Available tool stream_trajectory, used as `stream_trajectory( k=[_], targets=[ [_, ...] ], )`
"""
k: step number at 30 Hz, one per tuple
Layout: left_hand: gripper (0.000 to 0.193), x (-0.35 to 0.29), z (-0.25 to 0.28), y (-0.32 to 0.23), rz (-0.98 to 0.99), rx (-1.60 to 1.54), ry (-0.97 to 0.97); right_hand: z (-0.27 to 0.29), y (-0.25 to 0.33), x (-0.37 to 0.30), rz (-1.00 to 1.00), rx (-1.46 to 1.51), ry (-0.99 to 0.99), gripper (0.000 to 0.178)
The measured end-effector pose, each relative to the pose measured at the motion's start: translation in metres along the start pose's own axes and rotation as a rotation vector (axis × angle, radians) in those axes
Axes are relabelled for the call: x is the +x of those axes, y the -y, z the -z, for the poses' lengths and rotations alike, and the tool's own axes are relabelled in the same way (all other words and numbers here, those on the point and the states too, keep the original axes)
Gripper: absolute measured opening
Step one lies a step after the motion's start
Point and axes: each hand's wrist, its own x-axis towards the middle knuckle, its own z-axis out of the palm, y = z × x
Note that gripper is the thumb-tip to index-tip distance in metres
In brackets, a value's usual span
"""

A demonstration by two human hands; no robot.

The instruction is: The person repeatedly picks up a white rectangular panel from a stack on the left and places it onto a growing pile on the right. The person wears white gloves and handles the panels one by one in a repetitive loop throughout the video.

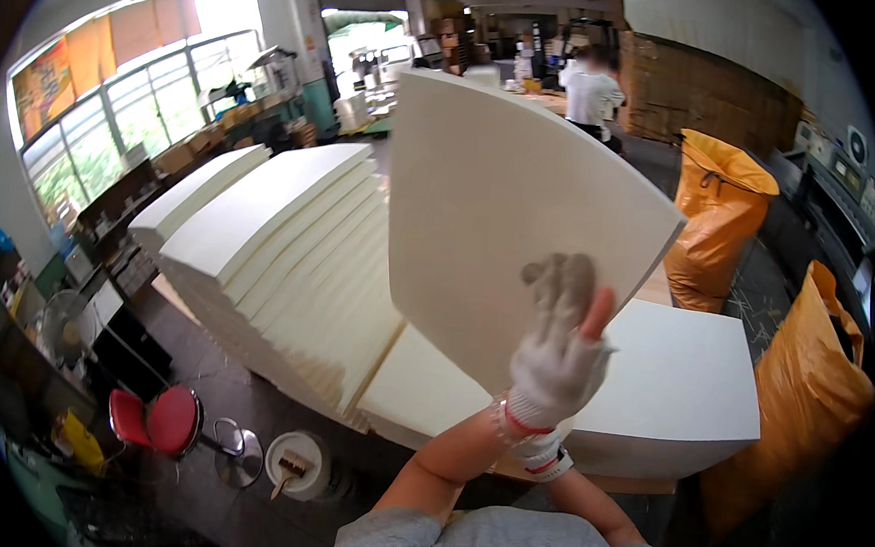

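Note:
A large white foam-like sheet [502,207] stands tilted on edge in front of me, its lower corner above the low stack. My left hand [557,366], in a white knitted glove with one uncovered fingertip, reaches across with its fingers stretched out against the sheet's face. A red band and clear plastic circle that wrist. Below it, my right hand's gloved wrist [546,459] shows a white band; the fingers are hidden behind my left hand and forearm. To the right of the sheet lies a low stack of white sheets [667,378].
A tall stack of white sheets [261,213] rises at left. Orange sacks [716,220] stand at right. A red stool [173,421] and a white bucket [297,466] with a brush across it are on the floor at lower left. Farther back, a person [591,92] in white stands.

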Motion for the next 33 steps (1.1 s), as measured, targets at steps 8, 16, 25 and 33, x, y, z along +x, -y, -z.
stream_trajectory(
  k=[8,16,25,33],
  targets=[
    [0.057,-0.151,0.075,0.145,0.616,-0.358,0.596,-0.041,0.022,0.004,-0.443,0.414,-0.112,0.057],
    [0.053,-0.21,0.224,0.208,1.094,0.162,0.895,-0.029,0.078,-0.013,-0.139,-0.532,0.072,0.059],
    [0.051,-0.239,0.259,0.209,1.05,-0.042,0.751,-0.042,0.092,-0.009,-0.16,-0.878,0.279,0.047],
    [0.048,-0.249,0.261,0.215,1.081,0.021,0.719,-0.045,0.088,-0.012,-0.16,-0.881,0.268,0.046]
  ],
)
